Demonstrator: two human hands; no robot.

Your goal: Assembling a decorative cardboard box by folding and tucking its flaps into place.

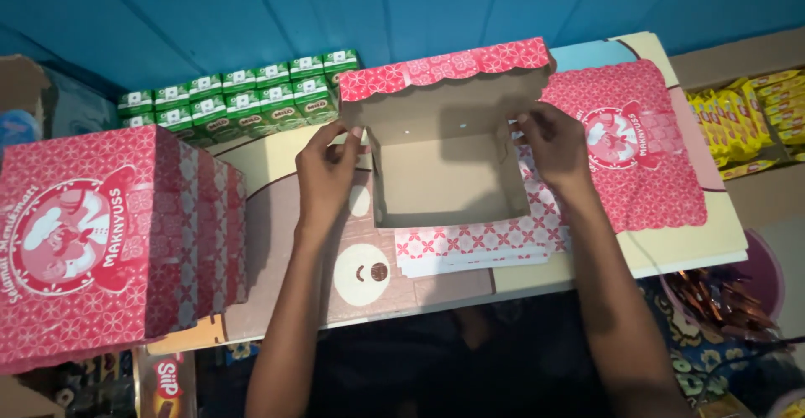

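In the middle of the frame the person is folding up a red patterned cardboard box with a plain brown inside, standing open on a low table printed with a cartoon bear face. The left hand is pinching the box's left wall near the top corner, fingers closed on the card. The right hand is doing the same on the right wall, fingertips closed around the edge, though shadow is making the exact grip there hard to read. The scalloped lid is standing up behind, toward the top centre.

The risk, as I judge it, is in the corners: if one hand is pressing harder than the other, the side walls could be splaying out or a tab could be creasing in the wrong place, leaving the box skewed. The box is also sitting on a small stack of flat box blanks, which could be sliding under it and shifting the whole thing toward the table's near edge.

At the left edge a tall stack of finished red boxes is showing a round white emblem with a cartoon figure. Another flat red blank with the same emblem is lying at the upper right. Small green drink cartons are lining up in rows at the upper left, and yellow snack packets are filling a box at the far right.
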